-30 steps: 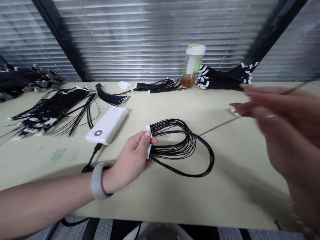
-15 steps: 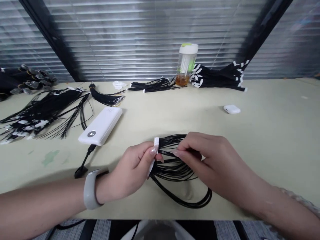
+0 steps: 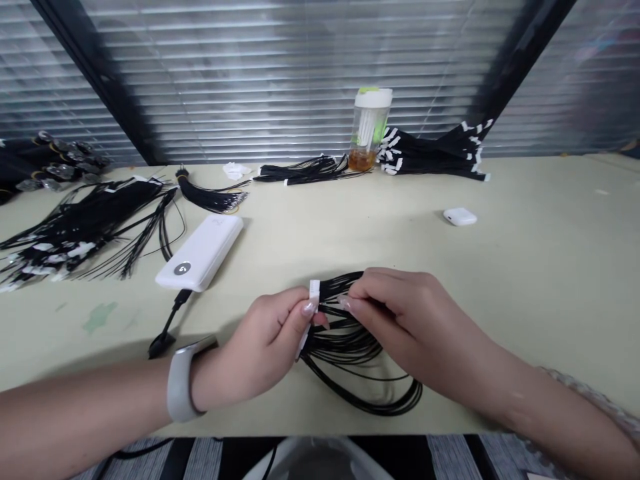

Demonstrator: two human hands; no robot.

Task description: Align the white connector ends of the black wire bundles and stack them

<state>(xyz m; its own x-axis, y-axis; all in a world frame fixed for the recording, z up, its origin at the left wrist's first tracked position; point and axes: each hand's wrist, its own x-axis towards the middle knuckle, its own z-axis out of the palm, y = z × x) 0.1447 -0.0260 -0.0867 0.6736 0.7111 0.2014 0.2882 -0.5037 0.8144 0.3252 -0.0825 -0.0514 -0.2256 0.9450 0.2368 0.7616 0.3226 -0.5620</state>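
Black cord bundle [image 3: 360,360] — loops trailing right, taped end left

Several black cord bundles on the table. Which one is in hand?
The looped bundle at the near table edge: the left hand pinches its white tape tab, the right hand grips its strands. All other bundles lie untouched farther back.
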